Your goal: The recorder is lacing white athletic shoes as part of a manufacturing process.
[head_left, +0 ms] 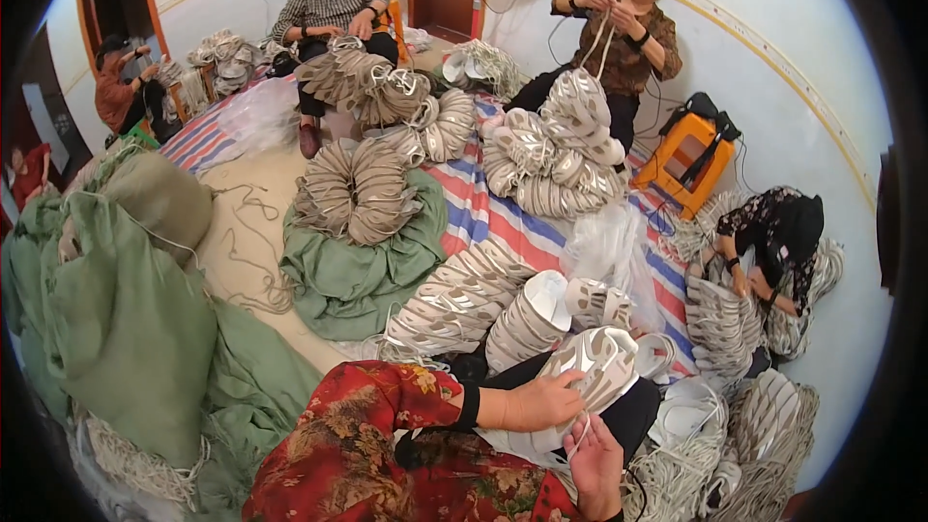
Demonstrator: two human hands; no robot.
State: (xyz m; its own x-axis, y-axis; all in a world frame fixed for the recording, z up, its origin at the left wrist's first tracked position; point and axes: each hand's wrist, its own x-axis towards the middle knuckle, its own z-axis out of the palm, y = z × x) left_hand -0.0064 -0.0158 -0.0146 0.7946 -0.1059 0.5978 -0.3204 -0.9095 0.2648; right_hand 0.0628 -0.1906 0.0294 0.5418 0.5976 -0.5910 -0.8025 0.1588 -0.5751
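A white and grey-beige shoe upper [607, 360] lies across my dark-trousered lap. My left hand [543, 400] comes in from the left, with fingers bent and closed on the upper's near side. Just below it, my right hand [596, 459] is turned palm up, thumb and fingertips pinching a thin white shoelace [579, 433] close to the upper. More pale material of the upper sits beneath my hands, partly covered by them. Nested uppers [529, 322] stand stacked right beyond my knees, and a longer row of uppers [462, 298] leans beside them.
Green cloth sacks [145, 300] bulge at the left. A ring of uppers [356, 191] rests on green cloth ahead. Bundled laces [681, 469] lie by my right side. An orange stool [684, 164] stands at the right wall. Several other people sit around, handling uppers and laces.
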